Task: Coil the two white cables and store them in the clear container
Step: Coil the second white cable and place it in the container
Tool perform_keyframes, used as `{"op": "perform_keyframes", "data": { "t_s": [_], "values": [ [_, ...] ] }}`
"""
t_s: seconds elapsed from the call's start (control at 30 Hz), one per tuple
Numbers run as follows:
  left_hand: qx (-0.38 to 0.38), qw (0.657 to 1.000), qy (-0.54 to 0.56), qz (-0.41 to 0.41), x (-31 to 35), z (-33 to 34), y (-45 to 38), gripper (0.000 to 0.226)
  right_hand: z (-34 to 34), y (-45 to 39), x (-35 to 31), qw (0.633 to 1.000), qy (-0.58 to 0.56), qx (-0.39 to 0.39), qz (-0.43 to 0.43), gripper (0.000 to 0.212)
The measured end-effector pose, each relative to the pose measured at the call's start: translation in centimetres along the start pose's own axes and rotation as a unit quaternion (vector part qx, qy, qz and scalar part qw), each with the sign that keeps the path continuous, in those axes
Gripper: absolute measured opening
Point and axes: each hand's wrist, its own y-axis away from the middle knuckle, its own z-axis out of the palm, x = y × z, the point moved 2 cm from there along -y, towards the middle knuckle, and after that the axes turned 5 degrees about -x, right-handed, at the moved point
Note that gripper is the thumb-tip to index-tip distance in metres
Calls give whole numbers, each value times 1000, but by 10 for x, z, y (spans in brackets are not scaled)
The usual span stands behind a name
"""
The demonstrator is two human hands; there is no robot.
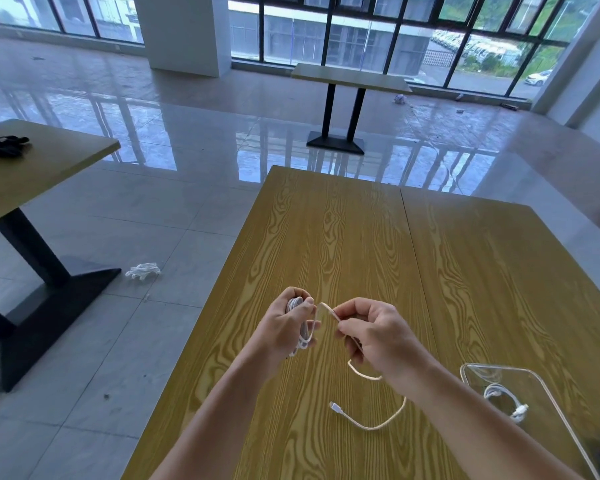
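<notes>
Both bare forearms are reaching forward, converging. The left hand (293, 323) is curling its fingers round a coiled white cable (303, 336), thumb on top. The right hand (374, 332) is pinching that cable's loose strand between thumb and forefinger.

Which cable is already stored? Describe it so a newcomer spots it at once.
Start at the wooden table in front of the person, then go to the clear container at its near right corner. The stored cable is the small white coil lying inside it. Unlike it, the other cable is held by the left hand and right hand, its tail loose on the table.
</notes>
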Motion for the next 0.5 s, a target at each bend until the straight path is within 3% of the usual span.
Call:
{"op": "perform_keyframes", "data": {
  "t_s": [0.3,0.5],
  "values": [
    [-22,997,73,19,-4,11,8,23,12,6,3,997,-34,-62,-39,20],
    [-49,994,91,29,0,21,10,42,16,7,5,998,-11,-39,-39,9]
  ]
}}
